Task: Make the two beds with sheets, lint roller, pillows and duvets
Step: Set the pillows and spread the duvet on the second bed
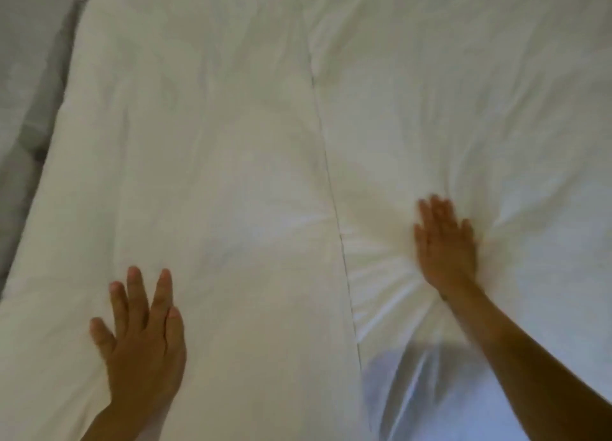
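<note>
At the far left edge lies a strip of grey bedding (29,76), rumpled and in shadow, just beside a puffy white panel that looks to be the left duvet (198,142), spread flat and running up and away across the bed. Near the bottom of that panel is the left hand (142,348), palm down, fingers straight and fanned apart, its grip released and holding nothing; whether the palm actually touches the cloth I cannot tell. Further right a thin dark edge line (331,182) runs from the top down toward the bottom, marking where the left panel meets the right duvet (480,109), the two touching along that line. On the right duvet the right hand (445,252) presses flat, fingers straight and slightly blurred, grip released, sunk into the soft filling so that creases radiate out from under it. Below that hand, beside the forearm, a smoother, bluish-white sheet (414,391) shows near the lower edge, pulled into long folds.
</note>
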{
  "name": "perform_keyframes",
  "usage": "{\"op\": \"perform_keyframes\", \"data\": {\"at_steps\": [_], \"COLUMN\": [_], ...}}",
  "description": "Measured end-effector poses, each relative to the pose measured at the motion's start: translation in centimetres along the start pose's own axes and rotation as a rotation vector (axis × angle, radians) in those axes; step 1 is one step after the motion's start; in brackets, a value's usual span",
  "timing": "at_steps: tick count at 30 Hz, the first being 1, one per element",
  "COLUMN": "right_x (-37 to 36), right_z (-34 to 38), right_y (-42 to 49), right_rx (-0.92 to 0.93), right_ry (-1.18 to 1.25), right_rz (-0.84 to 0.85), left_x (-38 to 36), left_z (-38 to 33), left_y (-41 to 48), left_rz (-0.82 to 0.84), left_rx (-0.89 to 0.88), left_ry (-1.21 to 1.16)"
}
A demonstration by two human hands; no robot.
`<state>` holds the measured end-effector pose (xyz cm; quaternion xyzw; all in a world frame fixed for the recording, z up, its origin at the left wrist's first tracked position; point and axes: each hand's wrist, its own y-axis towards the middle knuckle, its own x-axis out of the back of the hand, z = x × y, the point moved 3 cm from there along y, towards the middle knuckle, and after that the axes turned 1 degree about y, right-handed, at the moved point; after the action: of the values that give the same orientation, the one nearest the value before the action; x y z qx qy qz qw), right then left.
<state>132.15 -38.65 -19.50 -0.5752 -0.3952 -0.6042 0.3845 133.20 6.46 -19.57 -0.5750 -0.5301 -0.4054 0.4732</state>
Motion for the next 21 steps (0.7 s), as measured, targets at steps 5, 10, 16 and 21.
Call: {"op": "perform_keyframes", "data": {"at_steps": [5, 10, 16, 21], "right_x": [1.6, 0.5, 2.2, 5.0], "right_z": [-6.8, -1.1, -37.6, -51.8], "right_y": [1.1, -1.2, -1.0, -2.4], "right_rx": [-0.451, 0.73, 0.022, -0.442], "right_ry": [0.089, -0.016, -0.096, 0.037], "right_rz": [-0.023, 0.028, 0.22, 0.344], "left_x": [-3.2, -5.9, -11.4, -13.8], "left_z": [-13.0, -29.1, -39.0, -53.3], "left_y": [-0.8, -0.6, -8.7, -17.7], "left_rz": [0.025, 0.089, 0.134, 0.176], "left_rx": [-0.117, -0.335, -0.185, -0.19], "left_ry": [-0.051, 0.004, 0.025, 0.028]}}
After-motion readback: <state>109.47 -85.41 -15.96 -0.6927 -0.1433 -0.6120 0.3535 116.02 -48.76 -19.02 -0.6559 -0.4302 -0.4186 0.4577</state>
